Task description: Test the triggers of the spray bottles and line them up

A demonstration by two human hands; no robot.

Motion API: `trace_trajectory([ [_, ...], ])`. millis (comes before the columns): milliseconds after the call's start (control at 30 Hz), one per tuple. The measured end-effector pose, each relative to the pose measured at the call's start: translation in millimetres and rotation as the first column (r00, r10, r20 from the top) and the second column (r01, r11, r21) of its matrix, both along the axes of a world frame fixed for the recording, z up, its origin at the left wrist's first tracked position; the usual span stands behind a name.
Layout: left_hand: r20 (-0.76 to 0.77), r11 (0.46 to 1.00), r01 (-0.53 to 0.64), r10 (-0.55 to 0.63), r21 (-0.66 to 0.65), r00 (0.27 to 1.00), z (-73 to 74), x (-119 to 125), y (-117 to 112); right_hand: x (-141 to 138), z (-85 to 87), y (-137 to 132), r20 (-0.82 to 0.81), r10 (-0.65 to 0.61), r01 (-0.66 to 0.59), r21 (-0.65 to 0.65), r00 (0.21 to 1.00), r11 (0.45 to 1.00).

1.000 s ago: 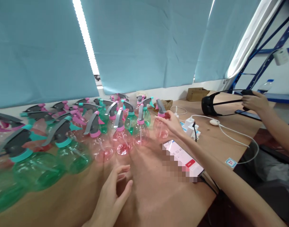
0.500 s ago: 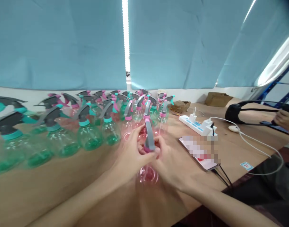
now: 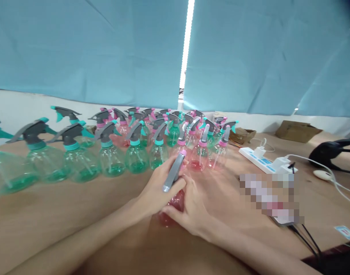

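A pink, see-through spray bottle [image 3: 177, 200] stands between my hands, its grey spray head [image 3: 174, 172] slanting with the pink nozzle end pointing away. My left hand [image 3: 156, 187] is closed around the neck, just below that head. Lower down, my right hand [image 3: 194, 210] wraps the bottle's body from the right, thumb across the near side. The fingers behind the bottle are hidden. Just beyond my hands are more pink spray bottles [image 3: 199, 158]. To the left runs a row of green spray bottles [image 3: 112, 162] with a little green liquid inside.
On the wooden table [image 3: 112, 217], a white power strip [image 3: 256, 159] with chargers and cables lies right, above a blurred-out phone [image 3: 283, 219]. Cardboard pieces [image 3: 297, 130] sit by the wall. A black strap-like object [image 3: 325, 154] and white mouse [image 3: 322, 175] are far right.
My view has swung left, so the scene sits further right. My right hand has slid from the bottle's neck down to its body. The spray head has turned and slants more.
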State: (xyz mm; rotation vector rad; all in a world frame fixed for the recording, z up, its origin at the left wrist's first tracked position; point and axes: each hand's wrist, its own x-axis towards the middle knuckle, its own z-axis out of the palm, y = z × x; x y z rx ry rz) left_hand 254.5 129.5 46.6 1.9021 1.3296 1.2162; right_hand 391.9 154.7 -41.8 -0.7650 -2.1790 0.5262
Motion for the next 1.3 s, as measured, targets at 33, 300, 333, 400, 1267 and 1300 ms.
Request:
trace_trajectory([
  [33,0.014,1.0,-0.021,0.021,0.001,1.0,-1.3,-3,0,1,-1.5,2,-0.004,0.039,-0.039,-0.016,0.999,0.999],
  [300,0.02,0.982,-0.188,0.187,0.021,0.982,-1.2,-8,-4,46,-14.5,50,0.225,0.248,-0.254,-0.001,0.942,0.967],
  [333,0.008,0.984,-0.178,0.178,0.022,0.984,0.3,-8,-4,51,-15.7,56,0.251,0.242,-0.246,-0.013,0.937,0.969],
  [400,-0.009,0.988,-0.156,0.156,0.021,0.988,2.3,-9,-1,56,-17.3,63,0.278,0.23,-0.233,-0.023,0.933,0.972],
  [1267,-0.066,0.994,-0.109,0.109,0.006,0.992,2.3,-12,3,55,-17.5,61,0.396,0.198,-0.187,-0.068,0.897,0.98],
  [1300,-0.063,0.994,-0.107,0.107,0.001,0.992,2.4,-12,4,55,-17.8,61,0.389,0.196,-0.183,-0.069,0.9,0.981],
])
